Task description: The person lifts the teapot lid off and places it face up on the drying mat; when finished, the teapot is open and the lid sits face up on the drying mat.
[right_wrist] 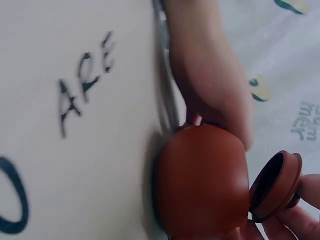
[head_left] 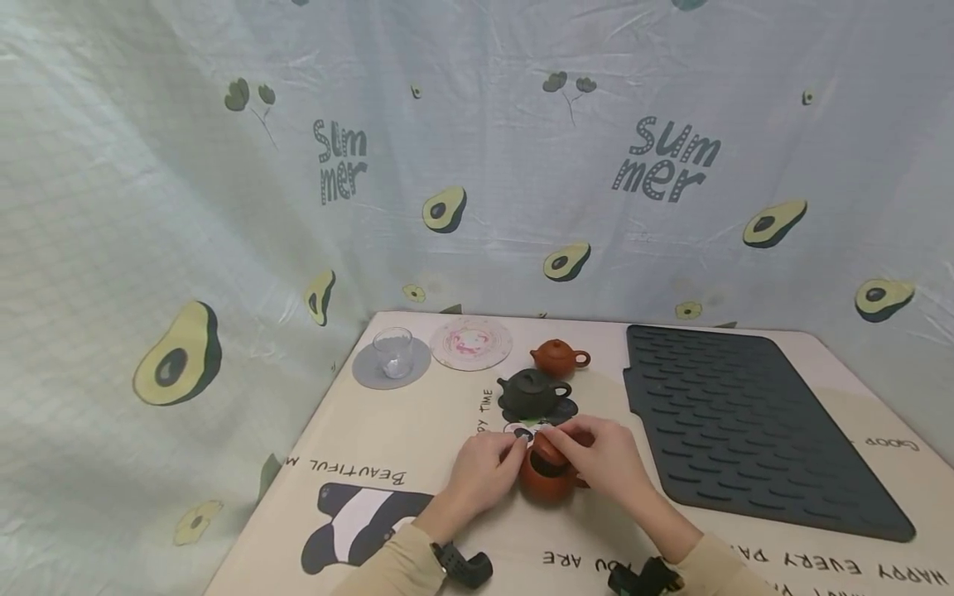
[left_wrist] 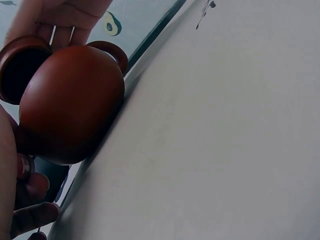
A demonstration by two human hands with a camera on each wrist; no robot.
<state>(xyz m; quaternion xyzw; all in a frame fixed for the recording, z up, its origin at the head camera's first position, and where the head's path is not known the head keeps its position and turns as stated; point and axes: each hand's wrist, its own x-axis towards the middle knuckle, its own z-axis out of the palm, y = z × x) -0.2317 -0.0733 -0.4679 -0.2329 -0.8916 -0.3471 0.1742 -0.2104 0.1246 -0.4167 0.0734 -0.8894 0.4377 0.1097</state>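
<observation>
At the left, the tablecloth (head_left: 417, 430) bears a panda print (head_left: 368, 523) and, beyond it, the word BEAUTIFUL (head_left: 358, 473), upside down. Above, on the curtain (head_left: 507, 157), SUMMER is written in two lines. A clear glass (head_left: 393, 352) stands on a grey coaster (head_left: 365, 370); just beside lies a round pink-patterned mat (head_left: 484, 356). Then TIME (head_left: 486, 400) runs sideways. The left hand (head_left: 480, 472) grips the red teapot (head_left: 546, 487) at its spout side. This teapot is upright on the tablecloth, between both hands, its mouth uncovered. Behind it stand a dark teapot (head_left: 529, 396) and, farther, a small orange teapot (head_left: 556, 359), both with lids on; I find no brand on any teapot. The right hand (head_left: 605, 454) pinches the red lid (head_left: 547, 449), tilted above the mouth; whether it touches the rim I cannot tell. Nearer, ARE (head_left: 561, 559) is upside down. Farther right, a second SUMMER hangs over the black ridged mat (head_left: 753, 422), and HAPPY EVERY (head_left: 864, 569) is inverted before it.
</observation>
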